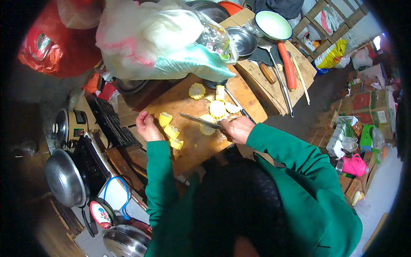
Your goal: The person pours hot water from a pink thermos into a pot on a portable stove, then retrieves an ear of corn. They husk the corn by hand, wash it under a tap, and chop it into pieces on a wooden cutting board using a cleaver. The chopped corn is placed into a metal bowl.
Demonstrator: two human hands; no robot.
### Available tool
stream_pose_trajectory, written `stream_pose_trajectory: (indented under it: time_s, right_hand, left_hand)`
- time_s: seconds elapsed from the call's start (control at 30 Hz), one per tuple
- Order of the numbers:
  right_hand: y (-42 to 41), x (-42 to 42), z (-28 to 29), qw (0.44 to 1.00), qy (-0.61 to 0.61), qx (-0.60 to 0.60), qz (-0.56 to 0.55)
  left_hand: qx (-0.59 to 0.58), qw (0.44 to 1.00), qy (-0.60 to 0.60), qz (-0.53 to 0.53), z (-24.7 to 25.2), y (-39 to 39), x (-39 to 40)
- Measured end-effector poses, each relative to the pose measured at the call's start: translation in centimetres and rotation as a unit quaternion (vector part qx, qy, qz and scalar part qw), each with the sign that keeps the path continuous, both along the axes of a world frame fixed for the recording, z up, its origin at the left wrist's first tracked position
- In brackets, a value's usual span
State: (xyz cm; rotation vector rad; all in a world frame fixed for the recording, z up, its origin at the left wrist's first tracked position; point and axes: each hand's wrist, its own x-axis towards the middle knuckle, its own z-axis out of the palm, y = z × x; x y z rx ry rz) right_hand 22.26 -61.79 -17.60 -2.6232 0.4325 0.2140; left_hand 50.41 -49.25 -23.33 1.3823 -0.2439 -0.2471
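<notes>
My right hand [237,129] grips a kitchen knife [199,121], whose blade points left over a wooden cutting board [192,157]. Near the blade lie several cut pieces of corn cob [217,109]. More corn chunks [171,131] form a short row by the board's left side. Just left of that row is my left hand [148,126], raised with its fingers curled and no object visible in it. One round corn slice [196,91] lies farther back. A ladle [236,101] rests behind the corn, its handle running towards my right hand.
Large plastic bags [151,41] overhang the board's back edge. At the back right, a cardboard surface [257,91] holds a carrot [286,66], a long-handled metal utensil [282,83], chopsticks [301,80] and bowls. A metal wok [65,178] and rice cooker [77,123] are at the left.
</notes>
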Motion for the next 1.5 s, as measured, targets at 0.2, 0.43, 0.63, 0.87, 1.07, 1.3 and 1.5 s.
stream_pose_trajectory:
  time_s: [0.2,0.43,0.63,0.87,1.07,1.3,1.5]
  right_hand:
    - [-0.7,-3.3,2.5,0.994,-0.065,-0.011,-0.089]
    - [-1.2,-8.3,4.7,0.99,-0.044,0.063,-0.116]
    - [0.9,-7.2,2.3,0.994,0.047,0.094,0.011]
    - [-0.9,-5.9,2.0,0.998,0.033,0.057,-0.022]
    - [-1.2,-7.0,1.4,0.996,0.027,0.077,-0.04]
    - [-0.1,-7.3,3.2,0.99,-0.007,0.096,-0.104]
    - [0.9,-5.6,3.2,0.996,-0.062,0.026,-0.064]
  left_hand:
    - [0.202,0.937,-0.185,-0.218,0.3,-3.3,-1.3]
    - [0.298,0.806,-0.367,-0.356,-3.0,-10.9,-4.9]
    - [0.259,0.876,-0.129,-0.386,-2.2,-10.6,-3.3]
    - [-0.046,0.878,0.269,-0.393,0.5,-4.5,-3.6]
    - [-0.158,0.845,0.398,-0.321,2.6,1.0,-7.5]
    - [0.152,0.893,0.244,-0.347,-1.3,3.7,-12.1]
    - [0.215,0.884,-0.199,-0.364,-4.8,2.8,-12.8]
